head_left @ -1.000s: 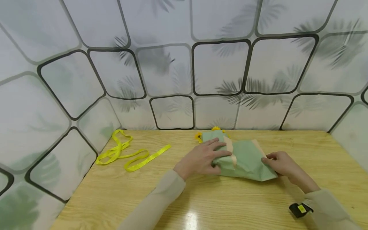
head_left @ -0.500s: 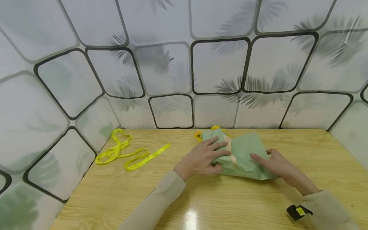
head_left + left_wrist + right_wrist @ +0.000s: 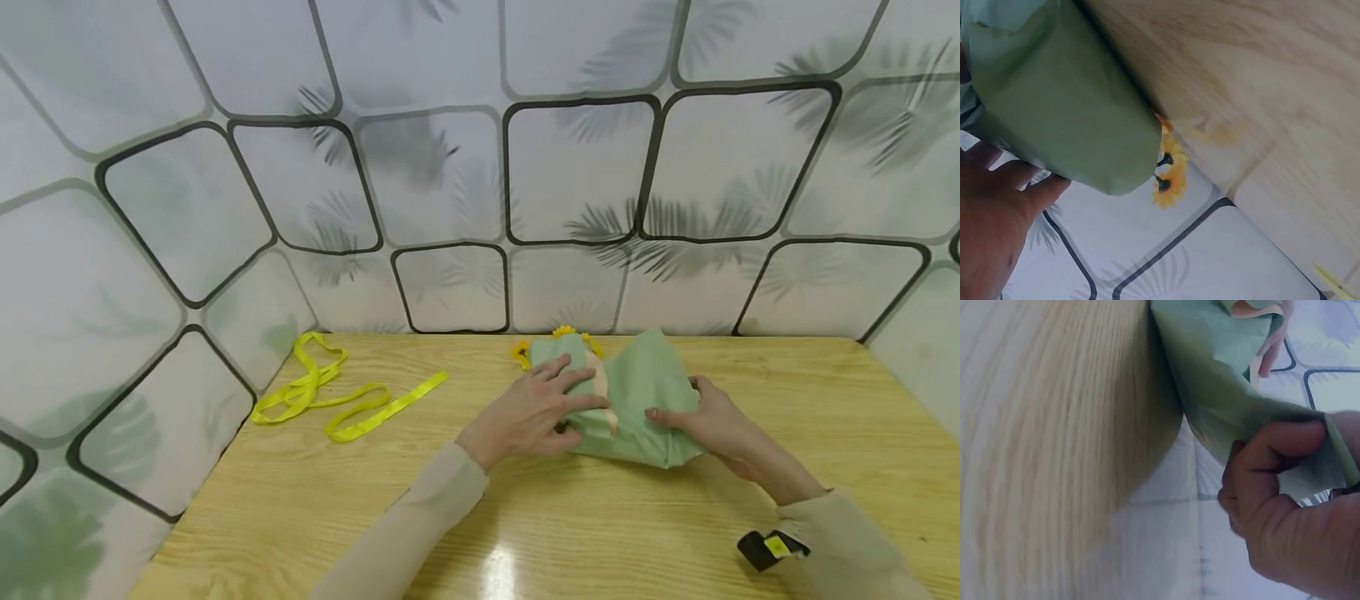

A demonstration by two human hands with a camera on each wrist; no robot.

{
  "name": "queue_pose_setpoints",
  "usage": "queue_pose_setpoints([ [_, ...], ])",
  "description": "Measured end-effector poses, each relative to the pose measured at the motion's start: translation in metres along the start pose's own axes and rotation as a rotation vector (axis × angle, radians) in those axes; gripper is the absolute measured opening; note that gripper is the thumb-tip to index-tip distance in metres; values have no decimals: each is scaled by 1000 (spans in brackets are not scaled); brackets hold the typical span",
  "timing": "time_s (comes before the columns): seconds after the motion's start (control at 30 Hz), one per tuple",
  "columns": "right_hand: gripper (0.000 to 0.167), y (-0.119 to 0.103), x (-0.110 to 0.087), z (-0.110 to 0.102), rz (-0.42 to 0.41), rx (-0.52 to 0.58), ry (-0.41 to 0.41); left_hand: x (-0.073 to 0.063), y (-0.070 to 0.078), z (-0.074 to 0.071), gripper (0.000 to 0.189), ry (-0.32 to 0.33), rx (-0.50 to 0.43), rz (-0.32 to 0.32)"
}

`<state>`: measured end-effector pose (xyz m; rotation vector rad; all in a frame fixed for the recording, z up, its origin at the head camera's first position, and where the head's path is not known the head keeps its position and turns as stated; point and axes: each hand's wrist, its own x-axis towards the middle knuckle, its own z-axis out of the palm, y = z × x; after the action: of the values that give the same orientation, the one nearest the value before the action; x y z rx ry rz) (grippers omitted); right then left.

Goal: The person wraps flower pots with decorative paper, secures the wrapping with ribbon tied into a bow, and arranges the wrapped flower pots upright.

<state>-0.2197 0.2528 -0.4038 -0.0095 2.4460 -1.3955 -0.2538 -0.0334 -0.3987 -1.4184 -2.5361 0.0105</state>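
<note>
Pale green wrapping paper [image 3: 652,375] with a cream border lies folded round a small bunch of artificial sunflowers [image 3: 1170,185]. The yellow heads poke out at its far left end. My left hand [image 3: 525,412] rests across the left half of the bundle with its fingers spread over the paper, the thumb at the near side. At the right end, my right hand [image 3: 723,425] pinches the paper's edge between thumb and fingers. That end is lifted and bent up toward the left. In the right wrist view, curled fingers [image 3: 1291,439] grip the raised flap. The stems are hidden.
A bright yellow ribbon [image 3: 386,417] lies in loose loops on the left of the wooden table [image 3: 585,533]. A patterned cloth wall [image 3: 435,183] rises behind the table's back edge and along the left side.
My right hand has shifted left with the paper's right end, which now folds upward and inward. Its thumb has moved onto the paper's upper face. The left hand stays in place.
</note>
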Motion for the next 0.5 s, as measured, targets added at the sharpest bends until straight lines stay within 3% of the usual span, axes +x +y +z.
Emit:
queue_pose_setpoints([
  [0.17,70,2,1,-2,-5,197,-29,1,2,-2,47,3,1,-4],
  [0.27,67,-4,0,-4,-21,296,-44,2,3,-3,46,9,17,0],
  [0.4,70,-16,-3,-6,-57,306,-25,4,4,-3,44,29,37,11],
  [0.5,68,-24,-5,-7,-60,234,31,3,4,-2,44,29,34,9],
])
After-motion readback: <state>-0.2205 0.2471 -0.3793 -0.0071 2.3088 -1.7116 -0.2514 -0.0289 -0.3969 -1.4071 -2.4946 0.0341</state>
